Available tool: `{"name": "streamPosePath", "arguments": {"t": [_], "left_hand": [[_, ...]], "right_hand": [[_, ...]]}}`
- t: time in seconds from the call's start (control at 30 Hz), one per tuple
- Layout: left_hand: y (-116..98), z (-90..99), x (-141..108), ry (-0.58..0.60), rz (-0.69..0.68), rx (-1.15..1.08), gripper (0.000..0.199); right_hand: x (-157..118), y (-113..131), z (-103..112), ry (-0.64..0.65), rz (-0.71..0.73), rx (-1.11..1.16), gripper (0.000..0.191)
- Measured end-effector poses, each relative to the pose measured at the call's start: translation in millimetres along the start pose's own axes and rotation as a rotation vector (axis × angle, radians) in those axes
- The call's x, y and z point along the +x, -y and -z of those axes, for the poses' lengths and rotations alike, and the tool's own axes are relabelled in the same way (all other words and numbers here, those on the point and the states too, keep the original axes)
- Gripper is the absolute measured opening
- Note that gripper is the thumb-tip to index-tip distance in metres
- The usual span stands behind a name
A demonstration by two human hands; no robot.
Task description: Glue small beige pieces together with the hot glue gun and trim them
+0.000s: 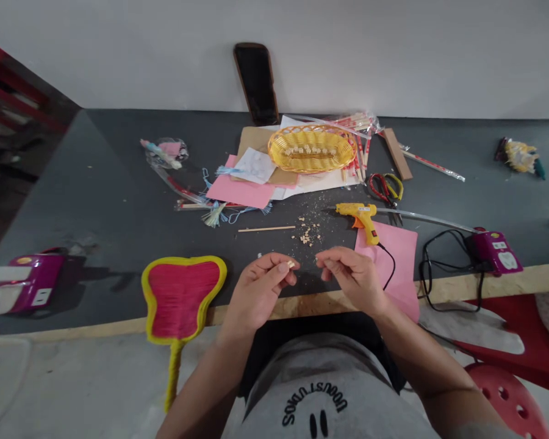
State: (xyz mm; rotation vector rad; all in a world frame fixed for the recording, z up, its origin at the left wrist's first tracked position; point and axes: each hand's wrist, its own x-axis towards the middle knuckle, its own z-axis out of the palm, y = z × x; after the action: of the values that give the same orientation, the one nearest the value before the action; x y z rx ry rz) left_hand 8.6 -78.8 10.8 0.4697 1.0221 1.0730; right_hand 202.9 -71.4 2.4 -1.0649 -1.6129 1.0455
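Observation:
Over the front of the grey table, my left hand (pixel 263 283) pinches a small pale wooden piece (pixel 291 264) between thumb and finger. Just to its right, my right hand (pixel 350 274) is closed in a pinch; a tiny pale bit may be at its fingertips, too small to name. Behind both hands lies a scatter of small wooden bits (pixel 309 233) with fine crumbs around them. A thin wooden stick (pixel 266 229) rests to the left of these bits. A yellow glue gun (pixel 360 218) lies to their right, its cord trailing toward the front.
A yellow woven basket (pixel 312 163) with a row of small pale pieces stands behind, on papers. Pliers (pixel 387 189) lie near a wooden block (pixel 397 153). Pink paper (pixel 405 244) and a purple power box (pixel 494 251) are right; a red-and-yellow fan (pixel 183 296) overhangs the front edge.

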Motion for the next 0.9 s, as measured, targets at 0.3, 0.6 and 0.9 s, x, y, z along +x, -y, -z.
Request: {"name": "streamPosePath", "arguments": {"t": [0.3,0.6,0.9], "left_hand": [[2,-8.1,2,0.023,0.042,-0.101,0.024],[4,-9.0,2,0.043,0.016,-0.125,0.022],[6,-5.7,0,0.026,0.019,-0.024,0.026]], "right_hand": [[9,5,-2,-0.051,-0.042,-0.098,0.007],[12,1,-13,0.032,0.071,-0.231,0.019],[15,6,-2,-0.026,0.081,-0.299,0.014]]}}
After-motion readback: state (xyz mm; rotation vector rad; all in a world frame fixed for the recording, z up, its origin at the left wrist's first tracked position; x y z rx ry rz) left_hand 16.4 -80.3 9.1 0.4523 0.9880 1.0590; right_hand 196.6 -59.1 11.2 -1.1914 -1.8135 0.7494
